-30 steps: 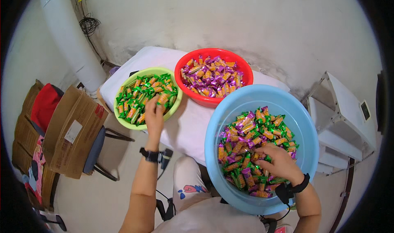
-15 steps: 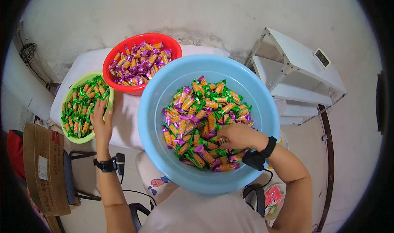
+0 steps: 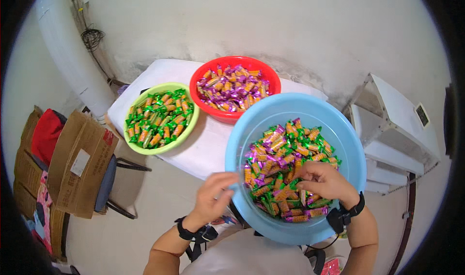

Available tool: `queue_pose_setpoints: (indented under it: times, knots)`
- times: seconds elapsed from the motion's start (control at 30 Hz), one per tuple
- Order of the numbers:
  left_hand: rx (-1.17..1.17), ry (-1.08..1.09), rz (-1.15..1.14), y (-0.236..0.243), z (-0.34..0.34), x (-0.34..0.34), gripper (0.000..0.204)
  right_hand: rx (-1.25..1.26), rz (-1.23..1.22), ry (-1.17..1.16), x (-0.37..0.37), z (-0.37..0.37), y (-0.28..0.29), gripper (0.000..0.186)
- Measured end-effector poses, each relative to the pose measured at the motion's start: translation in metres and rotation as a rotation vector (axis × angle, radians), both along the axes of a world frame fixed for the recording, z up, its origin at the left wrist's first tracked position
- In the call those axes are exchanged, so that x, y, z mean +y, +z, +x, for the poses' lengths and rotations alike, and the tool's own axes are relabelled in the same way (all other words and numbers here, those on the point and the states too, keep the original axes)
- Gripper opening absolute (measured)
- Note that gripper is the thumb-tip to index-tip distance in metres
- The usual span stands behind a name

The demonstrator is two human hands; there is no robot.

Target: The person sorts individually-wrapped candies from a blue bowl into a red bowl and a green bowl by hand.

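A large blue basin point(image 3: 232, 149) holds a mixed heap of small wrapped snack sticks point(image 3: 276, 154), some with green ends and some with purple. Inside it, my right hand point(image 3: 323, 179) has its thumb and fingers closed on a green-wrapped snack stick point(image 3: 286, 192) at the top of the heap. Beside the basin's near left rim hovers my left hand point(image 3: 214, 195), slightly blurred, fingers stretched out and holding nothing. Green-ended sticks fill a light green basin point(image 3: 194, 117) at the left. A red basin point(image 3: 277, 84) behind contains purple-ended ones.
The two smaller basins stand on a white-covered table point(image 3: 177, 159) against the wall. Cardboard point(image 3: 80, 166) and a chair point(image 3: 116, 183) are at the left. A white shelf point(image 3: 402, 110) with a small digital display point(image 3: 423, 115) stands at the right.
My left hand has come away from the light green basin to the blue basin's left rim. My right hand stays in the heap, now pinching a green-wrapped stick. The view has swung left.
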State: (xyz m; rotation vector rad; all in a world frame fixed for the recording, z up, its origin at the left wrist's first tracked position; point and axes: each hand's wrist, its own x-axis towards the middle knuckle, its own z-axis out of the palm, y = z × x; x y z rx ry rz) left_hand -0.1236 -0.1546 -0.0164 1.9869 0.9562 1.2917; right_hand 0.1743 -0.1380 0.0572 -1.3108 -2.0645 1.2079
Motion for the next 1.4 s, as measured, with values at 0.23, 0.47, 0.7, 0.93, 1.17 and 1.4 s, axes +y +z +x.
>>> queue_pose_setpoints:
  times: [0.23,0.47,0.7,0.93,1.17,1.4]
  knots:
    - [-0.177,-0.345,-0.47,0.003,0.008,0.006,0.042,0.456,-0.138,0.04,0.013,-0.063,-0.025,0.023]
    - [-0.781,0.32,-0.511,-0.037,-0.063,0.133,0.041,0.457,-0.265,-0.086,0.017,-0.04,-0.021,0.025]
    - [-0.704,0.481,-0.547,-0.074,-0.12,0.268,0.038,0.384,-0.215,-0.191,0.012,-0.016,-0.033,0.022]
    - [-0.628,0.324,-0.438,-0.074,-0.114,0.268,0.036,-0.015,0.114,-0.21,-0.004,0.024,-0.031,0.023]
    - [-0.58,0.256,-0.478,-0.032,-0.085,0.153,0.046,-0.546,0.201,0.001,-0.003,0.042,-0.061,0.031]
    - [-0.426,0.109,-0.478,-0.024,-0.026,0.065,0.037,-0.56,0.149,0.174,0.002,0.02,-0.089,0.038]
